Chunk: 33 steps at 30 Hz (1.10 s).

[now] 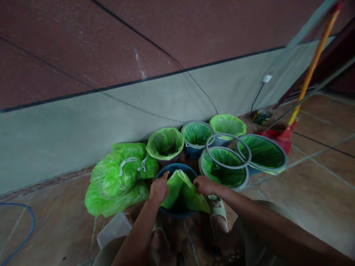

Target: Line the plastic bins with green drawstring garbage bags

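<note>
A light-green plastic trash bag (183, 190) hangs partly inside a blue trash bin (163, 170) on the floor between my feet. My left hand (159, 190) is closed on the bag's left side at the bin's rim. On the opposite side my right hand (204, 184) is curled round the bag's edge, knuckles up. The bag is pulled into a peak at the far side, where a white drawstring shows, and its near right corner hangs over the rim. My fingertips are partly hidden.
Several lined bins (165, 143) stand along the wall, with a loose grey ring (208, 151) resting over two to the right. Knotted green bags (116, 181) lie at left. A red dustpan (285, 136), a clear plastic container (114, 229) and a blue hose (32, 221) are on the floor.
</note>
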{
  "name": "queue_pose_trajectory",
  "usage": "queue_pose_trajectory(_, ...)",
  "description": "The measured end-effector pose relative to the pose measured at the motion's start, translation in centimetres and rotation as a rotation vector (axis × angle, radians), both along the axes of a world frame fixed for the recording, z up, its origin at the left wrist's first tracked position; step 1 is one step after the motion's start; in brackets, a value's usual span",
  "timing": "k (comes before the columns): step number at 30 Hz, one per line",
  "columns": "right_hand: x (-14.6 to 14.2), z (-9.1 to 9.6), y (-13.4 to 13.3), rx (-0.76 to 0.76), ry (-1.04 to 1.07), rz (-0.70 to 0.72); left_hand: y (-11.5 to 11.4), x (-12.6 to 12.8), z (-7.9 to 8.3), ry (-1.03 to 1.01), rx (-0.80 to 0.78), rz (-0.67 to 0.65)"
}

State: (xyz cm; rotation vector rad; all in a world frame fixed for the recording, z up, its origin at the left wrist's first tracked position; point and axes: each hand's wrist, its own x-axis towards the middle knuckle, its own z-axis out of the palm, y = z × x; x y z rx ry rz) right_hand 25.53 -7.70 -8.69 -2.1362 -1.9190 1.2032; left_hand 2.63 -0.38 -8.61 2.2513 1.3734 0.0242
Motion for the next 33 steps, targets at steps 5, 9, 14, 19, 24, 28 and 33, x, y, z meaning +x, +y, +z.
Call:
queue_pose_trajectory(5, 1.4, 0.8, -0.3, -0.023, -0.029, 0.092, 0.6, 0.0, 0.8, 0.059, 0.182, -0.092)
queue_pose_trajectory(9, 2.0, 2.5, 0.9, 0.073, -0.038, -0.013, 0.2, 0.9, 1.2, -0.029, 0.255, -0.092)
queue_pose_trajectory(14, 1.2, 3.0, 2.5, 0.213, 0.134, -0.156, -0.4, 1.2, 0.3, -0.113, 0.188, -0.016)
queue_pose_trajectory(19, -1.0, 1.6, 2.6, 0.181, 0.186, -0.129, -0.7, 1.4, -0.8, -0.359, 0.147, 0.025)
queue_pose_trajectory(24, -2.8, 0.8, 1.8, 0.131, 0.107, -0.113, -0.5, 1.8, -1.6, -0.518, 0.089, 0.142)
queue_pose_trajectory(28, -4.0, 0.5, 1.1, -0.008, 0.393, -0.342, -0.3, 1.7, -2.7, -0.538, 0.025, 0.253)
queue_pose_trajectory(33, -4.8, 0.5, 0.6, -0.148, 0.745, -0.700, -0.9, 1.4, -3.2, -0.580, -0.043, 0.326)
